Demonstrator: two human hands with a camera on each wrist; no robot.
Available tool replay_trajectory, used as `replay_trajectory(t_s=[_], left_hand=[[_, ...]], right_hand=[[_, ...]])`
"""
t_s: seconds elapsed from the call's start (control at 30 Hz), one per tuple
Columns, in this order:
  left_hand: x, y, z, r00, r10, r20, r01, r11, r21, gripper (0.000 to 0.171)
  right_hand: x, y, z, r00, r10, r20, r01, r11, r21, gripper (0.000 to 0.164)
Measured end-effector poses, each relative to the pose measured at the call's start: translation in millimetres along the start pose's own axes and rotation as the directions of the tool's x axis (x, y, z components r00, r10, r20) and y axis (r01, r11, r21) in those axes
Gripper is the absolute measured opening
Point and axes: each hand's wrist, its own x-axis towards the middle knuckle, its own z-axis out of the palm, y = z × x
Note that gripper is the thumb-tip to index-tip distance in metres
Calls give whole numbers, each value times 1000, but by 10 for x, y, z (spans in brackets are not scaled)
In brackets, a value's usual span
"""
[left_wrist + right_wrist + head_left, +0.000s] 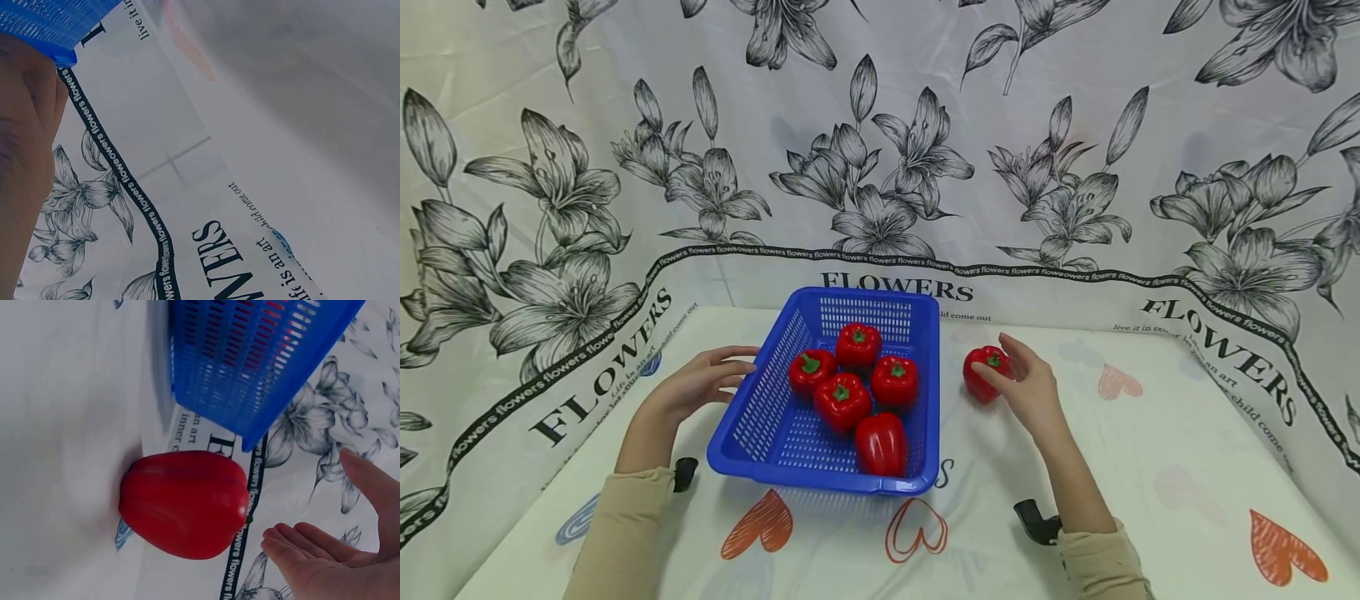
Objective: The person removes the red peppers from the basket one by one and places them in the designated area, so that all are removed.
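Note:
A blue plastic basket [823, 479] stands on the table with several red bell peppers [842, 402] inside. Their stems are green, and one pepper [882, 445] lies on its side near the front. To the right of the basket, a single red bell pepper [979, 375] sits upright on the cloth. My right hand [1026, 383] is at that pepper, thumb and fingers spread; in the right wrist view a gap shows between the hand [331, 556] and the pepper [184, 505]. At the basket's left side is my left hand [700, 379], loosely bent fingers by the rim; contact is unclear.
A white tablecloth [1150, 467] printed with hearts covers the table. Behind it hangs a white curtain [745, 225] with black flower drawings and lettering. Black pieces stick out beside the left wrist [685, 473] and the right wrist [1036, 523].

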Motion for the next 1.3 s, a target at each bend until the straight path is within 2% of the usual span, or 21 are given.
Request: replay_trajectory(t_s=[0.37, 0.77, 1.07, 1.3], left_hand=[[11, -7, 3, 1000, 3, 3, -3, 1000, -1, 60], [3, -4, 13, 1000, 4, 2, -4, 1000, -9, 60], [8, 0, 15, 1000, -2, -1, 2, 1000, -12, 59], [4, -1, 3, 1000, -9, -11, 9, 1000, -3, 61]], right_hand=[[-14, -109, 212, 999, -43, 33, 44, 999, -16, 73], [-62, -246, 562, 992, -94, 87, 95, 995, -14, 73], [-89, -346, 765, 987, -57, 149, 55, 998, 12, 72], [-110, -446, 941, 978, -89, 190, 86, 996, 24, 70]])
